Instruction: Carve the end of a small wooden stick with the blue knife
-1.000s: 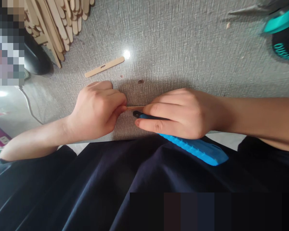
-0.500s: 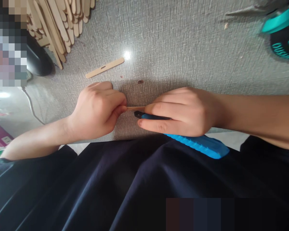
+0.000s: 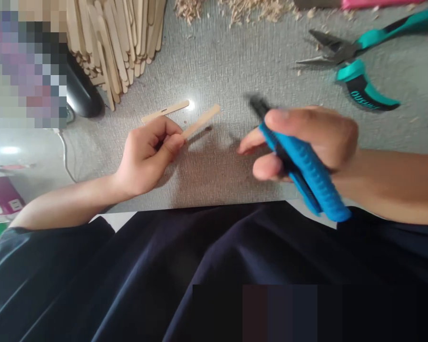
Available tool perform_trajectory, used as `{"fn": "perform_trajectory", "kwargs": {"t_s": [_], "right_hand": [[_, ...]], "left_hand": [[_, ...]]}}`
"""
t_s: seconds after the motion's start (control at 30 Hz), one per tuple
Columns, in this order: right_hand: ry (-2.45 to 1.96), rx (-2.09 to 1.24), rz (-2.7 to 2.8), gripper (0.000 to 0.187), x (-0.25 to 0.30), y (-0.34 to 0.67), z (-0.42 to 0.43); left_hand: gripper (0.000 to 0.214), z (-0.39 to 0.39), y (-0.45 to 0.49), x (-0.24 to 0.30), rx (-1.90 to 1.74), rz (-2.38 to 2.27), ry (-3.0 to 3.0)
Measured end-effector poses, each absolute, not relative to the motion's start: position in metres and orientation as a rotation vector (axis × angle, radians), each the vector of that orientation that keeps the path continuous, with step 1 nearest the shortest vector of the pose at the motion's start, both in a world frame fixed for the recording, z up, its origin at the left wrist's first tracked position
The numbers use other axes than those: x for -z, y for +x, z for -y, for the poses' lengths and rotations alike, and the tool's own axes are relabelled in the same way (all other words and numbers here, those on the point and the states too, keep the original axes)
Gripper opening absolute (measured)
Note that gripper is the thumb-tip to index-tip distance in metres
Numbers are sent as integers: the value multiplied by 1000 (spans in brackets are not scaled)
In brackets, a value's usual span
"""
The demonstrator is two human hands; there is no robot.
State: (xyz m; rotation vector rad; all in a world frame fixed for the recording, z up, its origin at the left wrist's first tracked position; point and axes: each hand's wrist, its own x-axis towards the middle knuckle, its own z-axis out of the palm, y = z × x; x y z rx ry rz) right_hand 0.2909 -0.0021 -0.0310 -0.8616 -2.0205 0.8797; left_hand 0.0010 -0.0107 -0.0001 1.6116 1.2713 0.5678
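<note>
Between thumb and fingers, my left hand (image 3: pixel 151 156) pinches one end of a wooden craft stick (image 3: pixel 202 121), whose free end points up and to the right. My right hand (image 3: pixel 314 135) is wrapped around a blue utility knife (image 3: pixel 306 175), its dark tip tilted up and left, blurred by motion. The knife is apart from the held stick. Just beyond my left hand, a second craft stick (image 3: pixel 171 110) with a small dark slot at its middle lies on the table.
A heap of craft sticks (image 3: pixel 117 42) lies at the upper left beside a black rounded object (image 3: pixel 87 92). Teal-handled pliers (image 3: pixel 356 57) rest open at the upper right. Wood shavings (image 3: pixel 253 9) are scattered along the far side. A white cable (image 3: pixel 64 152) runs at the left.
My hands have moved apart. The right hand has lifted the knife away from the stick, to the right, and the left has turned so the stick angles upward. The view has shifted.
</note>
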Motion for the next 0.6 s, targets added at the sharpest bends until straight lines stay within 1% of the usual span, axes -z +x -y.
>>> {"fn": "perform_trajectory", "kwargs": {"t_s": [0.07, 0.17, 0.23, 0.3, 0.4, 0.6], "right_hand": [[-906, -786, 1842, 40, 39, 278, 4], [-905, -771, 1747, 30, 49, 263, -1], [-866, -860, 1795, 28, 51, 258, -4], [-802, -947, 1799, 33, 52, 257, -5], [-739, -1021, 1813, 35, 51, 259, -3], [-707, -1163, 1839, 27, 42, 261, 7]], "left_hand": [[24, 16, 4, 3, -602, -1253, 1531], [20, 23, 10, 6, -617, -1235, 1563], [18, 27, 14, 8, -581, -1185, 1679], [19, 29, 16, 10, -542, -1139, 1788], [19, 29, 19, 12, -504, -1117, 1886], [28, 28, 21, 18, -496, -1117, 2032]]}}
